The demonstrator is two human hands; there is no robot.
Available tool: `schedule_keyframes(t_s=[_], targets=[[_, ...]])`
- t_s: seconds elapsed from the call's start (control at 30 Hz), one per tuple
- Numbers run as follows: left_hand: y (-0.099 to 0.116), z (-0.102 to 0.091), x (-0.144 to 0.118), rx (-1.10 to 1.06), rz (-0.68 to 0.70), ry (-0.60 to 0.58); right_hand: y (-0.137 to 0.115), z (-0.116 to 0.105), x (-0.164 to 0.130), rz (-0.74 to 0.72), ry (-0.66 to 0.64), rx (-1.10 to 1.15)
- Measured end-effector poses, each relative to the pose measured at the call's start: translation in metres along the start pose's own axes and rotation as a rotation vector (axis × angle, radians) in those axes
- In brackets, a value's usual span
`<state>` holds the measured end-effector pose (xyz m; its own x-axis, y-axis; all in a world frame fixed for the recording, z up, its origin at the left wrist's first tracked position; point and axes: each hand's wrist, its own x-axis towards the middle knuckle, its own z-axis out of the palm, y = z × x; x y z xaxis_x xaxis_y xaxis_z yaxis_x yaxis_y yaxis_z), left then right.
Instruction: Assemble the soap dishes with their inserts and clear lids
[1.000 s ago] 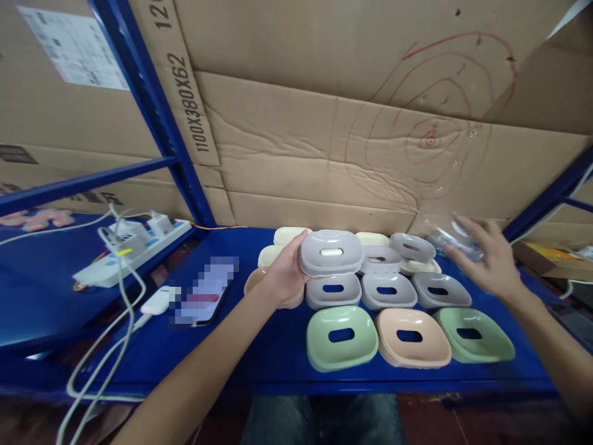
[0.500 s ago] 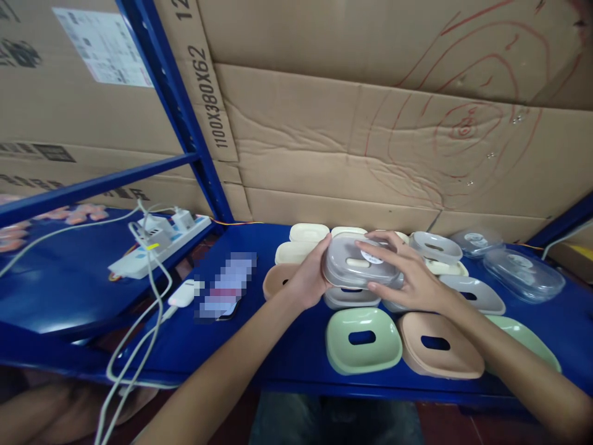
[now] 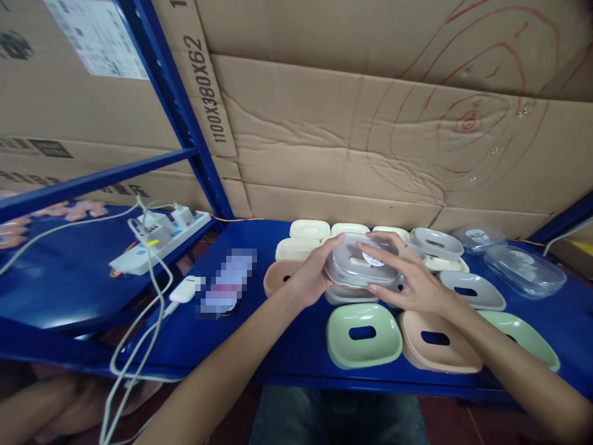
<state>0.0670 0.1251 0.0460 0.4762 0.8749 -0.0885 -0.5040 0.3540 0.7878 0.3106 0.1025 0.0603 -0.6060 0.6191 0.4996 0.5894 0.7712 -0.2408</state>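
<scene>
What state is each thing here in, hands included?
Left hand: gripping grey dish
Right hand: curled over clear lid
Grey dish: held, lid over it
Clear lid: over dish; snapped or not, can't tell
Far-right lid: unheld, on blue table
Left green dish: uncovered
Front peach dish: uncovered
Right green dish: uncovered, partly hidden
Power strip: plugs inserted
Phone: lying flat, screen pixelated

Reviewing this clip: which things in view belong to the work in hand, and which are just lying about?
Belongs, it seems:
- grey dish, in the left hand
- clear lid over it, under the right hand
- green dishes, cream dishes
- loose lids

Lying about, apparently:
- phone
- power strip
</scene>
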Motion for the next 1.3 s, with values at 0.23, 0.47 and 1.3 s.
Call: schedule_keyframes(t_s=[0.23, 0.47, 1.3], targets=[[0.0016, 0.0024, 0.0002, -0.106, -0.073, 0.054, -0.002, 0.0033, 0.0011, -0.015, 0.02, 0.024], [-0.0005, -0.0002, 0.004, -0.144, -0.056, 0.076, -0.0005, 0.0033, 0.0003, -0.028, 0.025, 0.02], [-0.0012, 0.0025, -0.0022, -0.027, 0.034, 0.003, -0.0031, 0.0026, -0.0025, -0.066, 0.006, -0.037]])
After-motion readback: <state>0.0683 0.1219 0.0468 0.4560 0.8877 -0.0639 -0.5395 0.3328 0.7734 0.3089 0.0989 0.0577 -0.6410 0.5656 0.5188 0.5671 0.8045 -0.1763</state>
